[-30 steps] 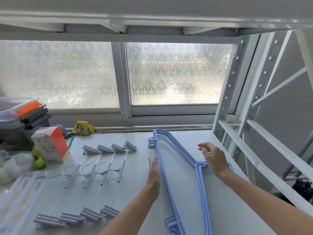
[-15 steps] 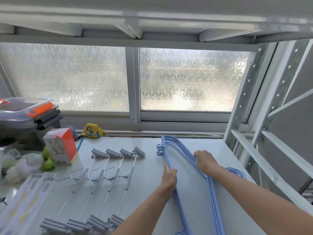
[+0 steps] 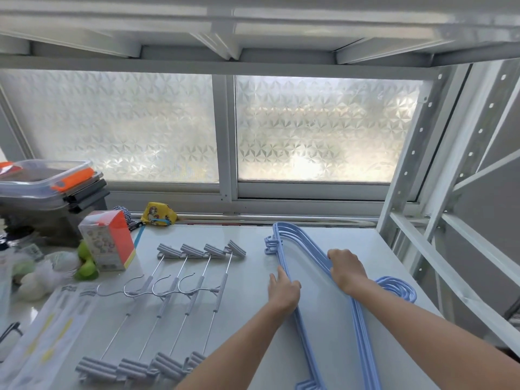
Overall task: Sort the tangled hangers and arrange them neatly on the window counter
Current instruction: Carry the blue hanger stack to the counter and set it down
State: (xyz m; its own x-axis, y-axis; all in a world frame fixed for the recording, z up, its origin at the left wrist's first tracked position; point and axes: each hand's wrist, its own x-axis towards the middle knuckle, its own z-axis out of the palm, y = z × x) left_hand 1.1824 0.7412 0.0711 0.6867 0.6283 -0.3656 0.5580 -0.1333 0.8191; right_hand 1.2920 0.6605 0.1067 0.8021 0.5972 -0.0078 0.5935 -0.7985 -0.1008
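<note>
A stack of blue plastic hangers (image 3: 301, 243) lies flat on the white window counter (image 3: 247, 266), hooks pointing right. My left hand (image 3: 282, 289) grips the stack's long bottom bar. My right hand (image 3: 346, 268) grips the sloped shoulder side near the neck. Left of them, several grey metal clip hangers (image 3: 180, 291) lie side by side in a neat row, clips at both ends.
A red and white box (image 3: 108, 240), green fruit (image 3: 85, 273) and a stack of plastic containers (image 3: 47, 187) stand at the left. A yellow pouch (image 3: 157, 215) lies by the window sill. A white metal shelf frame (image 3: 422, 220) borders the counter's right edge.
Both hands went from hovering flat beside the blue hangers to gripping the stack on either side. The camera has leaned forward and lowered slightly.
</note>
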